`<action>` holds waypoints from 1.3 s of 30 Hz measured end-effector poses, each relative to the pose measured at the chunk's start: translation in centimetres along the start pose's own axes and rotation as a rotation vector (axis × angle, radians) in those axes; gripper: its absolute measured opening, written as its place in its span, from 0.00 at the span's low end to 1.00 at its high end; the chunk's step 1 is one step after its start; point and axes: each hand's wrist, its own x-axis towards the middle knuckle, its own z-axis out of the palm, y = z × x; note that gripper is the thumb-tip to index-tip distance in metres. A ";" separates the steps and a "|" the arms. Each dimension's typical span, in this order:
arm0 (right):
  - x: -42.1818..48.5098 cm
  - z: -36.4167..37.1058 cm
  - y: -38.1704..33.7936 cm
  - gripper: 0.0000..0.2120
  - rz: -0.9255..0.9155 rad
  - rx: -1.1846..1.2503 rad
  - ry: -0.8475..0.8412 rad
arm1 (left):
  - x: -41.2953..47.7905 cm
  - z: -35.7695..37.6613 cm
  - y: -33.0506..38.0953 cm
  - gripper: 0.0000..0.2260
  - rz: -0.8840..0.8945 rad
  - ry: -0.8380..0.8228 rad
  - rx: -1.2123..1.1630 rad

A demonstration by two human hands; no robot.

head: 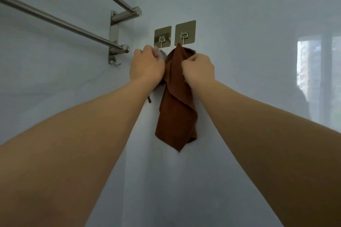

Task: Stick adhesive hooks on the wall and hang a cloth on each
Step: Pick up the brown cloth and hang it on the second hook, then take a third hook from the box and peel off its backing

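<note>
Pulling too hard could peel the right hook [185, 33] or left hook [162, 37] off the wall [249, 24]. At frame centre, the right hand [198, 69] pinches the brown cloth [177, 116], which hangs with its long axis vertical and its tip pointing down. The left hand [145, 66] grips a mostly hidden grey cloth [161, 56].

You are facing a pale blue, shiny wall [239, 14]. A silver towel rail [114, 35] with two bars is fixed to it. Just right of the rail is the first gold sticky hook [162, 36]. The second gold hook [185, 32] is just beside it, farther from the rail and a bit higher. A brown cloth [177, 112] hangs down the wall from the second hook.
</note>
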 end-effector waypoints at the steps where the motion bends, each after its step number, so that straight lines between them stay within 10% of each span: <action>1: -0.6 0.3 0.1 0.07 -0.004 0.015 -0.009 | -0.5 -0.2 -0.3 0.06 -0.007 -0.023 -0.003; 25: -21.8 4.2 18.4 0.05 0.520 0.042 -0.512 | -27.0 0.8 -11.1 0.03 -0.595 -0.516 0.052; 39: -35.1 -11.2 29.1 0.08 0.812 -0.360 -0.495 | -45.0 9.1 -6.7 0.09 -0.278 -1.310 -0.035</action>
